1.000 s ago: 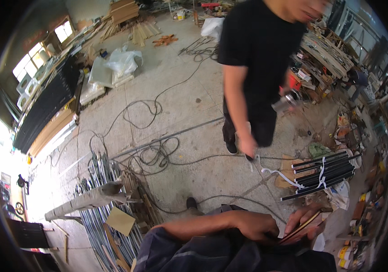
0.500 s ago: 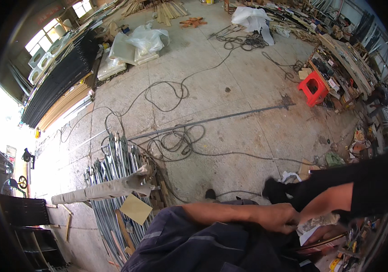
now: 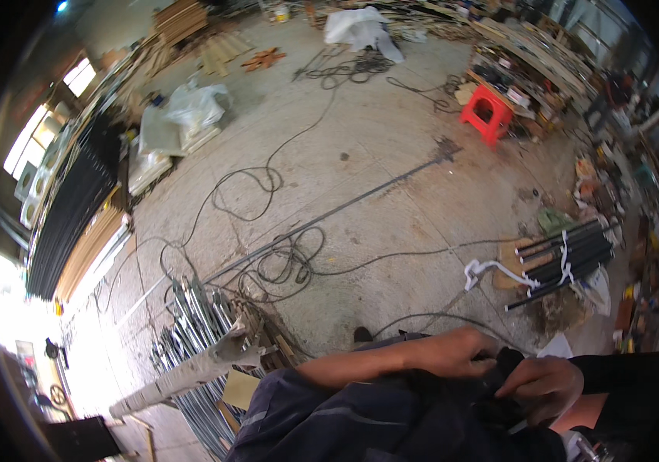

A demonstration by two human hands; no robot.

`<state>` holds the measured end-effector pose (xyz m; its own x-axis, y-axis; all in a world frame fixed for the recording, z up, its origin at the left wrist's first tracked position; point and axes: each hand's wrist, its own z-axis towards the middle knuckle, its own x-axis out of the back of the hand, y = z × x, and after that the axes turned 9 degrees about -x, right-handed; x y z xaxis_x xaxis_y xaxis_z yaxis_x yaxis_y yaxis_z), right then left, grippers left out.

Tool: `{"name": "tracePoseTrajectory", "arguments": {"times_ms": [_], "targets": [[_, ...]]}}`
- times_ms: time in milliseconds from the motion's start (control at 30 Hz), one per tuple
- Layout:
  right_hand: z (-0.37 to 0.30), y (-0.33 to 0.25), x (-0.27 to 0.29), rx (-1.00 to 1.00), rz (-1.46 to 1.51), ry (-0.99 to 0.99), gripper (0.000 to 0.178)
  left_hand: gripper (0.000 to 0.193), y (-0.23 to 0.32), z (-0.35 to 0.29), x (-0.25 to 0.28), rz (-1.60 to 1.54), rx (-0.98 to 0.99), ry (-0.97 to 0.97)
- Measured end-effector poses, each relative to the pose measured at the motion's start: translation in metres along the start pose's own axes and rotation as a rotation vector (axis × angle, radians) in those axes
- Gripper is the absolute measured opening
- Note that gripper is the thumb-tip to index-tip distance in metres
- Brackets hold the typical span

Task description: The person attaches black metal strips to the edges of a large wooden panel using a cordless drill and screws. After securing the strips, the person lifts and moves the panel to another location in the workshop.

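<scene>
My left hand [image 3: 460,352] reaches in on a bare forearm from the lower left and closes its fingers on a small black item [image 3: 499,371] held low in front of me. My right hand [image 3: 543,383] grips the same item from the right, fingers curled over it. What the item is cannot be made out. Below the hands lies dark blue work clothing [image 3: 345,420]. Black fabric [image 3: 637,393] fills the lower right corner; whether it is my sleeve or another person's clothing is unclear.
Concrete workshop floor with tangled black cables [image 3: 283,262] and a long thin metal rod [image 3: 329,212]. A bundle of black bars [image 3: 568,258] tied with white strap lies at right. Red stool [image 3: 487,114] further back, grey steel pieces [image 3: 198,331] at lower left, white plastic bags [image 3: 191,108].
The person in black who stood ahead has left the middle of the view. The view has swung across the floor. My two hands have come together on the black item.
</scene>
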<state>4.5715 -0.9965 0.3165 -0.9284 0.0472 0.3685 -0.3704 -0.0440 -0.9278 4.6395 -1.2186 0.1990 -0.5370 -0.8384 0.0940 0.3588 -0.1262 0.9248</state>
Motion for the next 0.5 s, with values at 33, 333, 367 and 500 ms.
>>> {"name": "tracePoseTrajectory", "arguments": {"times_ms": [33, 333, 367, 500], "targets": [[-0.021, -0.004, -0.004, 0.031, 0.028, 0.053, 0.065, 0.014, 0.000, 0.014, -0.004, -0.023, -0.025, -0.068], [-0.090, 0.048, -0.026, -0.384, 0.227, 0.396, 0.036, 0.020, 0.000, 0.041, -0.013, 0.073, 0.222, -0.069], [-0.099, 0.049, -0.028, -0.419, 0.219, 0.433, 0.033, 0.020, 0.002, 0.049, -0.014, 0.076, 0.261, -0.041], [-0.144, 0.045, -0.035, -0.551, 0.231, 0.670, 0.027, 0.022, 0.006, 0.076, -0.026, 0.062, 0.415, 0.100]]}}
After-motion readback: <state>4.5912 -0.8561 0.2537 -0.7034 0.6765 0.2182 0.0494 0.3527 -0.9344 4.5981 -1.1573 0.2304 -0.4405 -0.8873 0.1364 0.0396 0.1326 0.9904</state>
